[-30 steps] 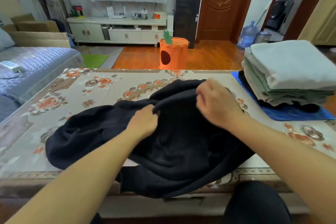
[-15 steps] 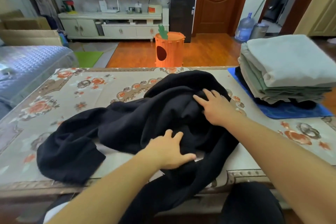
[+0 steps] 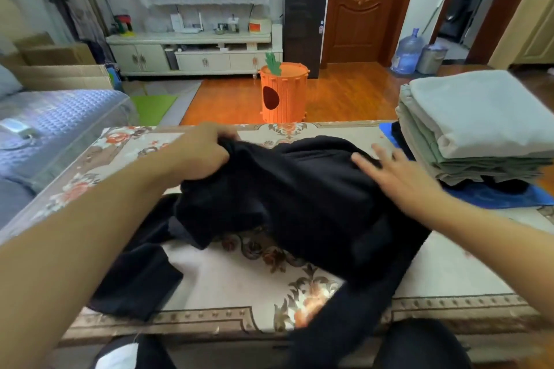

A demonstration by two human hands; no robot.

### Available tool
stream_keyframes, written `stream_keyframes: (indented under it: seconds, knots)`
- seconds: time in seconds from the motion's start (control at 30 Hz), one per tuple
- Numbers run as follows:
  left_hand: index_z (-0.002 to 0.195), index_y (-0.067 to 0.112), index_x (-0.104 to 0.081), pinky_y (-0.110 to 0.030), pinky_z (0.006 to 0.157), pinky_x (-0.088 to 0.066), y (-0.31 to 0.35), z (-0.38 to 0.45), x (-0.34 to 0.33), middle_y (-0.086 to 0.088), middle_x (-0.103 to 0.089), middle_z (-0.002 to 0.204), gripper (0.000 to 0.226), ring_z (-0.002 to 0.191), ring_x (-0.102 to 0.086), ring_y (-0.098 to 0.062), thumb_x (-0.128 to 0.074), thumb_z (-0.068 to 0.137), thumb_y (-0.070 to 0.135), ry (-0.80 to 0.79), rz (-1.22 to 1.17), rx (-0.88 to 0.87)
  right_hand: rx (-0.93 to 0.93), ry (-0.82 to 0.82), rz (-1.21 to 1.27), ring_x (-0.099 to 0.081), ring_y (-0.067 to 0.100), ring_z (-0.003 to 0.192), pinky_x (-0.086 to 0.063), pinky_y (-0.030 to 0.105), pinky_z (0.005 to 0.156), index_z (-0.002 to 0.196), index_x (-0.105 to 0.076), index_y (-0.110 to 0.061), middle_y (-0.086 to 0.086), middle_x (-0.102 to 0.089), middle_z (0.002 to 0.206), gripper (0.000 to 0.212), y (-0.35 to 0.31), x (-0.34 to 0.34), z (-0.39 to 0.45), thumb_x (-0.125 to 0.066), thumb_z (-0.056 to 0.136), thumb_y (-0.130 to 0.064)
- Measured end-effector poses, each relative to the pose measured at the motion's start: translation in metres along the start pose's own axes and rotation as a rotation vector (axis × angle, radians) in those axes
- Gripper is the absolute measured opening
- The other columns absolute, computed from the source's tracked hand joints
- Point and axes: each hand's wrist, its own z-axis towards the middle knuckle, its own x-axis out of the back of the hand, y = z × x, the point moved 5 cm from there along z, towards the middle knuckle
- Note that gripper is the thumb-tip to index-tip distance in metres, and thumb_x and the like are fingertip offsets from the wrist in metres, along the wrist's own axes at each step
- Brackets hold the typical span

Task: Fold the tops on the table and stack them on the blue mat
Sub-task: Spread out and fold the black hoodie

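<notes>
Several pale folded tops (image 3: 479, 129) already sit stacked on the blue mat (image 3: 494, 199); the crumpled black fabric top (image 3: 293, 198) lies unfolded on the floral-clothed table (image 3: 239, 284), left hand (image 3: 199, 156) clutching its edge, right hand (image 3: 398, 175) flat, fingers spread

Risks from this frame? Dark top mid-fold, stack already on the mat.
1. Part of the dark top hangs over the table's near edge; it may slide off as the left hand pulls its bunched corner.
2. The right hand rests flat close to the stack; a sideways sweep might nudge it.
3. The stack sits tall on the blue mat; another bulky top may tilt it.
</notes>
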Motion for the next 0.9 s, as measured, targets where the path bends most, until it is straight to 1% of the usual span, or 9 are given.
stream_keyframes:
  seconds: [0.1,0.17,0.27,0.33,0.4,0.47,0.63,0.77,0.9]
  knots:
    - [0.08,0.012,-0.067,-0.029,0.061,-0.044,0.002,-0.011,0.022,-0.012,-0.066,0.073,0.028,0.07,-0.06,-0.023,-0.049,0.076,-0.009,0.09,-0.071,0.013,-0.277,0.047,0.039,-0.051,0.04,0.115,-0.053,0.046,0.083,0.144,-0.037,-0.02,0.02,-0.039,0.143,0.053,0.061,0.025,0.036,-0.059,0.096,-0.013]
    - [0.081,0.008,-0.066,-0.031,0.062,-0.042,-0.006,-0.014,0.014,-0.009,-0.064,0.074,0.012,0.07,-0.058,-0.023,-0.054,0.079,0.01,0.12,-0.13,0.084,-0.475,0.034,0.25,-0.051,0.039,0.113,-0.049,0.046,0.09,0.135,-0.049,-0.015,0.02,-0.043,0.138,0.036,0.066,0.035,0.044,-0.051,0.099,-0.014]
    - [0.089,0.01,-0.068,-0.036,0.073,-0.044,-0.029,-0.022,-0.006,-0.002,-0.066,0.087,0.037,0.08,-0.061,-0.021,-0.061,0.089,0.047,0.111,-0.176,0.24,-0.37,0.221,0.744,-0.055,0.03,0.095,-0.048,0.046,0.087,0.097,-0.06,-0.023,0.011,-0.059,0.107,0.021,-0.005,0.073,0.024,-0.042,0.101,-0.032]
    - [0.087,0.011,-0.07,-0.033,0.068,-0.046,-0.036,-0.029,-0.022,0.0,-0.069,0.082,0.041,0.076,-0.064,-0.017,-0.061,0.095,0.051,0.055,-0.122,0.22,-0.24,0.292,1.003,-0.053,0.018,0.098,-0.046,0.04,0.092,0.104,-0.063,-0.029,0.001,-0.059,0.106,0.029,-0.06,0.084,-0.012,-0.045,0.096,-0.051]
    - [0.089,0.015,-0.072,-0.032,0.068,-0.049,-0.036,-0.036,-0.041,-0.001,-0.072,0.083,0.028,0.079,-0.068,-0.019,-0.062,0.096,0.04,-0.022,-0.057,0.106,-0.108,0.14,0.857,-0.044,0.018,0.121,-0.039,0.037,0.106,0.146,-0.043,-0.028,-0.003,-0.048,0.135,0.065,-0.116,0.056,-0.048,-0.054,0.089,-0.057]
    - [0.096,0.016,-0.067,-0.035,0.073,-0.051,-0.04,-0.049,-0.07,-0.002,-0.07,0.091,0.017,0.085,-0.066,-0.02,-0.062,0.091,0.033,-0.176,0.082,-0.001,-0.126,-0.067,0.599,-0.034,0.031,0.136,-0.032,0.049,0.114,0.159,-0.013,-0.025,0.004,-0.033,0.153,0.085,-0.141,0.007,-0.078,-0.055,0.089,-0.048]
    - [0.15,0.038,-0.032,-0.043,0.108,-0.042,-0.094,-0.096,-0.147,0.001,-0.037,0.142,0.069,0.13,-0.037,-0.025,-0.065,0.089,0.036,-0.537,0.499,0.03,-0.359,-0.184,0.281,-0.049,0.036,0.117,-0.043,0.048,0.101,0.153,-0.033,-0.015,0.013,-0.052,0.133,0.077,-0.076,-0.04,-0.096,-0.066,0.084,-0.02]
    - [0.149,0.035,-0.03,-0.047,0.105,-0.043,-0.097,-0.095,-0.154,-0.005,-0.033,0.144,0.069,0.131,-0.036,-0.032,-0.063,0.091,0.024,-0.373,0.69,0.026,-0.291,-0.245,0.198,-0.057,0.029,0.098,-0.049,0.037,0.071,0.112,-0.059,-0.016,0.006,-0.056,0.105,0.02,-0.029,-0.014,-0.091,-0.054,0.093,-0.011]
    - [0.121,0.025,-0.054,-0.042,0.087,-0.052,-0.097,-0.058,-0.089,-0.007,-0.056,0.122,0.03,0.109,-0.06,-0.031,-0.052,0.092,0.019,-0.085,0.696,0.172,-0.483,-0.079,0.16,-0.057,0.036,0.09,-0.038,0.036,0.06,0.101,-0.064,-0.011,0.013,-0.059,0.097,0.015,0.052,0.03,-0.067,-0.056,0.088,-0.007]
